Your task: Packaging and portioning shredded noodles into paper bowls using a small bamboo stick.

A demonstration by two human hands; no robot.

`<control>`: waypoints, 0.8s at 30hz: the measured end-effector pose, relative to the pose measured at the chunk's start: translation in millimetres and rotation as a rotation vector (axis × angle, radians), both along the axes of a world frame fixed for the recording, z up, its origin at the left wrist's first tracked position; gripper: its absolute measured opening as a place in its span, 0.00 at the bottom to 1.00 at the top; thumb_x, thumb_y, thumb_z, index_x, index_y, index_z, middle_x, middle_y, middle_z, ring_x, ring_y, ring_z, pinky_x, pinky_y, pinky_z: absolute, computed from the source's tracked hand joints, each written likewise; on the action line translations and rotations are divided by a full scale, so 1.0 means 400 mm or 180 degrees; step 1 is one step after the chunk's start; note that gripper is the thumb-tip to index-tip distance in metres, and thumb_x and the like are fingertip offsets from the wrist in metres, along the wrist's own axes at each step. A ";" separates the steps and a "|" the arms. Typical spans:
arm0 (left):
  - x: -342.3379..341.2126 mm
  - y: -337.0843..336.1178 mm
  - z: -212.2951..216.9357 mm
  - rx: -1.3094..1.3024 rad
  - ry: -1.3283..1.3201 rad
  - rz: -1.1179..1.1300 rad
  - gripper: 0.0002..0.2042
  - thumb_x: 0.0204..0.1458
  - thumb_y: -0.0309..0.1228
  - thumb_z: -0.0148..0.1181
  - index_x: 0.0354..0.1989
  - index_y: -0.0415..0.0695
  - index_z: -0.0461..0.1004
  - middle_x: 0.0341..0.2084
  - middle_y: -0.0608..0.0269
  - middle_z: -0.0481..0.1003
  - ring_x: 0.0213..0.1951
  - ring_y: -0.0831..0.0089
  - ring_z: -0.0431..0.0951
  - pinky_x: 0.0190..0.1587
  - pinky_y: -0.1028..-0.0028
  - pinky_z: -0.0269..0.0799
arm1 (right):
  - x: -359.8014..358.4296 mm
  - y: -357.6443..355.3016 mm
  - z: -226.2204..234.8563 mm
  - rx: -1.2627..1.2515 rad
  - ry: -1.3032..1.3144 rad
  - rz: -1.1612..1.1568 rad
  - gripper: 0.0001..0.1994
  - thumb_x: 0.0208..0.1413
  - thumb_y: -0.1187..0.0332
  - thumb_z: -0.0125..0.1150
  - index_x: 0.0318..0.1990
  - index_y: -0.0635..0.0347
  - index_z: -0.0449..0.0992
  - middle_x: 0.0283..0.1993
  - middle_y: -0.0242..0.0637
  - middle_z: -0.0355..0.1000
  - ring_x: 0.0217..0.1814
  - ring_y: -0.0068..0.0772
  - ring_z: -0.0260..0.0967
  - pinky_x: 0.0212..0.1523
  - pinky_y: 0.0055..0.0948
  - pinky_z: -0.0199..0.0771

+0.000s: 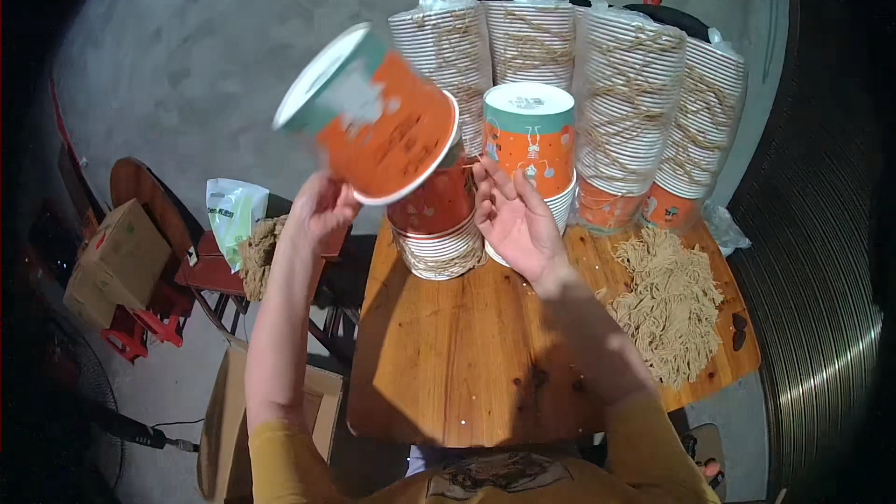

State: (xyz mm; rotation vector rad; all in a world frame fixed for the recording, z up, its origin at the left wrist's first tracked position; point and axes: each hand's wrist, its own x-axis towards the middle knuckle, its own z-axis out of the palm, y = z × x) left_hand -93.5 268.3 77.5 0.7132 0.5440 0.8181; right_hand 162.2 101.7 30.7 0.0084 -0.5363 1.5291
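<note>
My left hand point(319, 207) grips the rim of an orange and green paper bucket point(392, 131). The bucket is tilted, its white base up and to the left, and slightly blurred. Below it stands a stack of upturned paper buckets point(432, 252) with twine handles around the rims, partly hidden by the raised one. My right hand point(521, 224) is palm up with fingers apart and loosely curled, in front of a second upturned stack point(529, 145). Its fingertips are close to the first stack; whether they touch a handle there I cannot tell.
Tall plastic-wrapped bucket stacks point(627, 112) line the back of the wooden table point(448, 345). A heap of tan twine point(667, 308) lies at the right. Left of the table are a dark red stool point(219, 266), a green-white bag point(233, 215), cardboard boxes point(126, 247) and a fan point(131, 429).
</note>
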 end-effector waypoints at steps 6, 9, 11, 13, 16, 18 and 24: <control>0.132 0.073 0.036 -0.0472 -0.0171 -0.0184 0.08 0.59 0.25 0.42 0.41 0.32 0.64 0.25 0.55 0.72 0.18 0.75 0.71 0.16 0.82 0.72 | 0.029 0.059 -0.067 -0.0134 0.0109 0.0100 0.23 0.59 0.62 0.55 0.59 0.62 0.62 0.56 0.36 0.66 0.49 0.25 0.67 0.44 0.21 0.70; 0.105 0.114 0.017 -0.0494 -0.0447 -0.0190 0.10 0.59 0.25 0.42 0.41 0.29 0.65 0.28 0.51 0.74 0.27 0.65 0.78 0.29 0.75 0.83 | 0.014 0.074 -0.079 -0.0245 0.0010 0.0088 0.24 0.59 0.62 0.55 0.60 0.62 0.62 0.56 0.35 0.66 0.49 0.24 0.67 0.44 0.21 0.70; 0.124 0.108 0.019 -0.0083 0.0168 -0.0053 0.09 0.59 0.27 0.43 0.37 0.33 0.68 0.28 0.54 0.74 0.26 0.69 0.77 0.24 0.76 0.80 | 0.024 0.083 -0.096 -0.0333 -0.0073 -0.0001 0.24 0.59 0.62 0.55 0.60 0.62 0.61 0.56 0.35 0.66 0.48 0.23 0.68 0.44 0.20 0.70; 0.139 0.087 0.010 0.0119 0.0515 0.0146 0.09 0.59 0.28 0.44 0.36 0.36 0.69 0.27 0.57 0.74 0.25 0.71 0.75 0.21 0.77 0.76 | 0.024 0.087 -0.109 -0.0379 -0.0056 0.0010 0.24 0.59 0.62 0.55 0.60 0.62 0.61 0.56 0.35 0.66 0.48 0.23 0.68 0.44 0.20 0.70; 0.141 0.072 -0.010 0.0481 0.0949 0.0123 0.07 0.58 0.31 0.47 0.33 0.44 0.71 0.24 0.64 0.73 0.22 0.75 0.70 0.17 0.79 0.64 | 0.020 0.078 -0.113 -0.0433 -0.0095 0.0014 0.24 0.59 0.62 0.55 0.60 0.62 0.60 0.56 0.34 0.66 0.48 0.23 0.68 0.45 0.21 0.70; 0.140 0.065 -0.024 0.0323 0.1265 0.0472 0.08 0.58 0.32 0.47 0.34 0.42 0.70 0.22 0.64 0.70 0.20 0.74 0.69 0.17 0.79 0.65 | 0.013 0.070 -0.110 -0.0400 -0.0103 0.0008 0.25 0.60 0.61 0.55 0.61 0.62 0.59 0.56 0.34 0.66 0.48 0.23 0.68 0.45 0.21 0.70; 0.147 0.053 -0.105 0.0188 0.1183 0.0458 0.11 0.60 0.36 0.46 0.31 0.41 0.68 0.19 0.62 0.67 0.16 0.75 0.66 0.15 0.80 0.64 | 0.030 0.067 -0.144 -0.0503 -0.0275 0.0044 0.25 0.61 0.62 0.52 0.62 0.63 0.57 0.56 0.35 0.66 0.50 0.25 0.68 0.47 0.22 0.71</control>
